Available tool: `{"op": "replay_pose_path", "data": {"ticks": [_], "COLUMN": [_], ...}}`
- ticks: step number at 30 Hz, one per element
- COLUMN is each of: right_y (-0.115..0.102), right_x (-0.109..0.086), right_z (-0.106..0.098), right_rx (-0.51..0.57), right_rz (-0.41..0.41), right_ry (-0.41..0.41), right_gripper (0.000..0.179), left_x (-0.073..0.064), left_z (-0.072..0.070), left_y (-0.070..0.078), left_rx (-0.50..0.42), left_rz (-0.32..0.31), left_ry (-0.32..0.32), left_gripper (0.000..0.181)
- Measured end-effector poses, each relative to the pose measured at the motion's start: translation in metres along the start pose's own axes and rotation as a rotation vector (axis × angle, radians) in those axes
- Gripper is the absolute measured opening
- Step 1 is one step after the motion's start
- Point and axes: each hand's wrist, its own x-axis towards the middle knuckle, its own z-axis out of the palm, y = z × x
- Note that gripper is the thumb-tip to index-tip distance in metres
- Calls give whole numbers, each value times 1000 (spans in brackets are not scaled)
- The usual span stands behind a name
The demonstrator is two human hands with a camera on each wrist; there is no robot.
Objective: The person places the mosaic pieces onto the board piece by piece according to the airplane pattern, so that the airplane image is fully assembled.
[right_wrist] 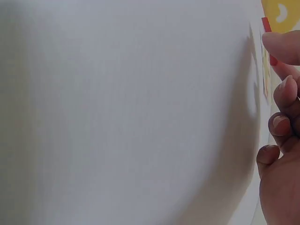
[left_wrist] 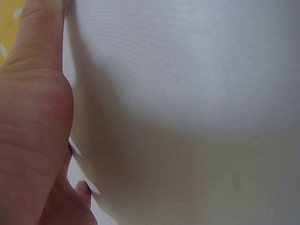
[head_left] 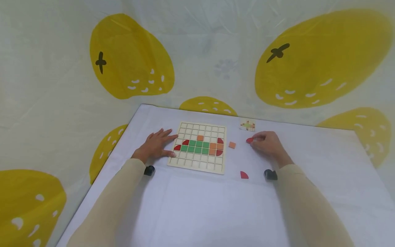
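Observation:
My right hand [head_left: 267,144] pinches a red quarter-circle piece [head_left: 249,140] between thumb and index finger, right of the board. In the right wrist view the red piece [right_wrist: 266,26] shows edge-on by the thumb, the other fingers curled in. With fingers spread, my left hand [head_left: 156,145] lies at the left edge of the pale gridded puzzle board [head_left: 194,165], thumb and fingertips on its border. Green squares [head_left: 198,150] fill the board's middle; orange squares [head_left: 213,146] and red quarter-circles [head_left: 185,142] sit around them. In the left wrist view, my left hand [left_wrist: 35,126] shows only partly.
A loose orange square [head_left: 232,145] lies just right of the board, and another red quarter-circle [head_left: 244,175] lies nearer me. A small pattern card [head_left: 247,125] is at the back of the white-covered table [head_left: 191,206]. Behind hangs a fruit-print cloth [head_left: 197,61].

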Motion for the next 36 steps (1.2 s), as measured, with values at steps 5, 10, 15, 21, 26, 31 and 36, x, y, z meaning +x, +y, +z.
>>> {"op": "replay_pose_path", "data": {"ticks": [5, 10, 15, 21, 26, 31, 36], "right_y": [-11, -21, -32, -43, -55, -67, -74], "right_x": [3, 7, 9, 13, 16, 18, 21], "right_z": [9, 21, 30, 39, 45, 52, 61], "right_rx": [-7, -22, -17, -43, -10, 12, 12], "right_rz": [-48, -55, -99, -168, -153, -128, -178], "right_ry": [3, 5, 19, 21, -10, -35, -45], "right_gripper": [39, 39, 39, 37, 39, 38, 34], "left_x": [0, -2, -2, -3, -3, -2, -1], "left_z": [0, -1, -1, -2, -3, -2, -1], "left_y": [0, -1, -1, 1, 1, 0, 1], "left_rx": [-10, -8, 9, 13, 9, 24, 24], "left_rz": [-4, 1, -5, -7, 5, 7, -7], "left_ry": [-3, 1, 1, -1, 3, 2, -1], "left_gripper": [93, 93, 93, 93, 93, 94, 95]}}
